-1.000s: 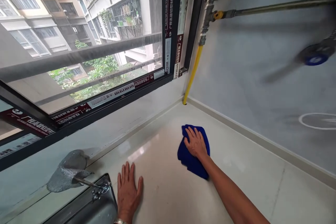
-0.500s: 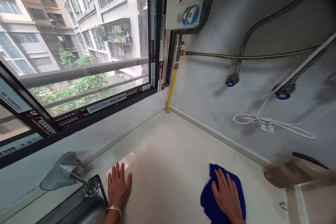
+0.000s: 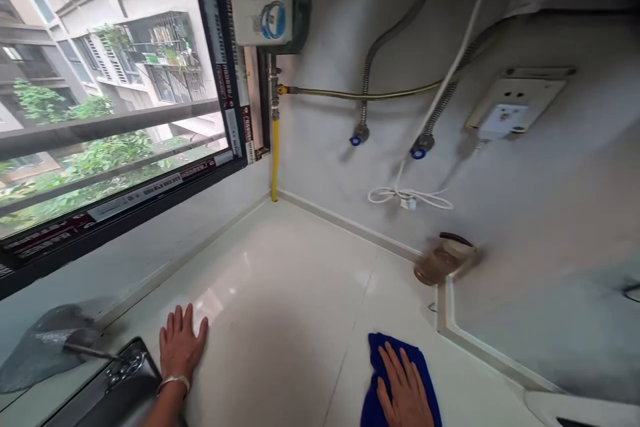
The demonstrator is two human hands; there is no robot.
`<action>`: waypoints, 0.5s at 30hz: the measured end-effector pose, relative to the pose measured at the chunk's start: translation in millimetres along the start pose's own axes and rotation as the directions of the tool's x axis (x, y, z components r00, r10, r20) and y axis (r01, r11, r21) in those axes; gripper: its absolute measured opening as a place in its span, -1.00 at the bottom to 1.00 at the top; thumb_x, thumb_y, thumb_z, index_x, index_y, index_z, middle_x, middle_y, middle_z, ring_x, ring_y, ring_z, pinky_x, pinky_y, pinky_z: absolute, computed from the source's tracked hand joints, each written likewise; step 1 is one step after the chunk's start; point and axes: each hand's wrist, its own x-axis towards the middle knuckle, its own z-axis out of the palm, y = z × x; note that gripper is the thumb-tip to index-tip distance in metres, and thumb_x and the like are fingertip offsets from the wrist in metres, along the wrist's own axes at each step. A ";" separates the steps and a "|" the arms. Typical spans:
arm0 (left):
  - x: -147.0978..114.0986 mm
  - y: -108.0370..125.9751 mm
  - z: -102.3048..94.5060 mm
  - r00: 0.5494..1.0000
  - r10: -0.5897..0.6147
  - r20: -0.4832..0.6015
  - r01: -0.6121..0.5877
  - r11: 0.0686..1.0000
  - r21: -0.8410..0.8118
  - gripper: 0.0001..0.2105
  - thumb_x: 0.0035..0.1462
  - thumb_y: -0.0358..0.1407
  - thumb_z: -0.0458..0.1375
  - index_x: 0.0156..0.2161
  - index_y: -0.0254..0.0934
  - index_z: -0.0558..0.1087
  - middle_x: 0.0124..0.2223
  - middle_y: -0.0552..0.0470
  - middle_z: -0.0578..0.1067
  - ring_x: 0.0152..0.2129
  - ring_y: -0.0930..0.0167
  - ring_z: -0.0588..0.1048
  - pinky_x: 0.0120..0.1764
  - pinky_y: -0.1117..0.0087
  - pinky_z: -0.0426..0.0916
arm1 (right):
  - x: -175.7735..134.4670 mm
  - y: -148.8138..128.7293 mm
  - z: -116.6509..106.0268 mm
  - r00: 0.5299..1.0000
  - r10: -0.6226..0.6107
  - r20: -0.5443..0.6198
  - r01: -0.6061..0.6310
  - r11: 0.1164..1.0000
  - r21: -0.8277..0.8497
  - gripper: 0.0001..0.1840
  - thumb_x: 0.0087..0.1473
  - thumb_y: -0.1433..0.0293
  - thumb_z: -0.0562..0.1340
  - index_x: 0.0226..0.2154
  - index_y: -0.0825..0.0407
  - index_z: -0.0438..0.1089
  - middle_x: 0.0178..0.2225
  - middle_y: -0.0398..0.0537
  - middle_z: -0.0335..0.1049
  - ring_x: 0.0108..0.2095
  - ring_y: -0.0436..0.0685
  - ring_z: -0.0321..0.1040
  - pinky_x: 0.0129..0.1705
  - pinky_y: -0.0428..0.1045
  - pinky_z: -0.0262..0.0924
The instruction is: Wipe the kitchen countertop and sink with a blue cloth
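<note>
My left hand (image 3: 181, 347) lies flat on the pale glossy countertop (image 3: 280, 320), fingers spread, beside the right edge of the metal sink (image 3: 95, 400). A bracelet circles that wrist. On the right, a dark blue cloth (image 3: 425, 373) is spread on the counter. My right hand (image 3: 404, 390) rests palm down on top of it, fingers stretched out. The lower edge of the picture cuts off part of the cloth and that hand.
Wrapped in grey plastic, a faucet (image 3: 55, 347) stands by the sink. A brown jug-like container (image 3: 443, 260) sits against the right wall. Above hang a coiled white cable (image 3: 410, 199), hoses with blue-capped valves (image 3: 356, 140), a yellow pipe (image 3: 275, 160) and a gas meter (image 3: 263, 3).
The view has turned to the right, bringing a wall socket into sight. My right hand and the blue cloth have slid rightward and closer along the counter. The left hand keeps its place.
</note>
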 end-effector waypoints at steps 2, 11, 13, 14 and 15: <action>1.1 0.7 -2.8 1.000 0.009 0.010 -0.009 1.000 -0.007 -0.30 0.27 0.03 -0.26 0.37 -0.37 0.13 0.45 -0.26 0.06 0.40 0.07 -0.02 0.37 -0.01 -0.11 | -17.5 4.1 -6.6 1.000 0.008 0.015 -0.008 1.000 -0.006 -0.25 0.30 0.18 0.00 0.44 -0.06 -0.22 0.41 -0.03 -0.03 0.40 0.39 -0.12 0.34 0.42 0.01; 6.0 7.1 -15.9 0.999 0.008 0.040 -0.007 0.999 -0.032 -0.21 0.21 0.09 -0.36 0.36 -0.40 0.15 0.44 -0.30 0.07 0.39 0.02 0.00 0.35 -0.03 -0.08 | -52.1 13.8 -42.4 0.982 0.031 0.185 -0.053 0.992 0.118 -0.28 0.33 0.13 0.04 0.43 -0.19 -0.20 0.42 -0.11 -0.09 0.40 0.37 -0.14 0.35 0.40 0.03; 7.1 7.8 -15.6 0.999 0.011 0.035 -0.010 0.999 -0.043 -0.19 0.20 0.10 -0.37 0.35 -0.41 0.16 0.43 -0.32 0.08 0.39 0.01 0.01 0.34 -0.03 -0.08 | -60.3 17.6 -49.7 0.983 0.033 0.182 -0.054 0.992 0.117 -0.30 0.33 0.14 0.05 0.42 -0.20 -0.18 0.41 -0.12 -0.05 0.40 0.36 -0.12 0.35 0.38 0.05; 7.7 7.8 -15.0 0.999 0.014 0.029 -0.013 0.999 -0.045 -0.19 0.20 0.10 -0.37 0.35 -0.42 0.16 0.43 -0.32 0.08 0.38 0.01 0.01 0.34 -0.03 -0.08 | -65.8 20.3 -52.8 0.984 0.043 0.175 -0.064 0.992 0.113 -0.31 0.33 0.14 0.04 0.42 -0.21 -0.17 0.40 -0.12 -0.02 0.39 0.36 -0.10 0.34 0.37 0.07; 8.3 7.7 -14.1 1.000 0.015 0.023 -0.014 0.999 -0.046 -0.19 0.20 0.10 -0.37 0.34 -0.42 0.17 0.43 -0.32 0.08 0.38 0.01 0.01 0.34 -0.03 -0.07 | -72.2 23.5 -55.3 0.984 0.061 0.167 -0.080 0.991 0.109 -0.32 0.33 0.14 0.04 0.41 -0.21 -0.16 0.39 -0.12 0.00 0.38 0.36 -0.08 0.34 0.37 0.08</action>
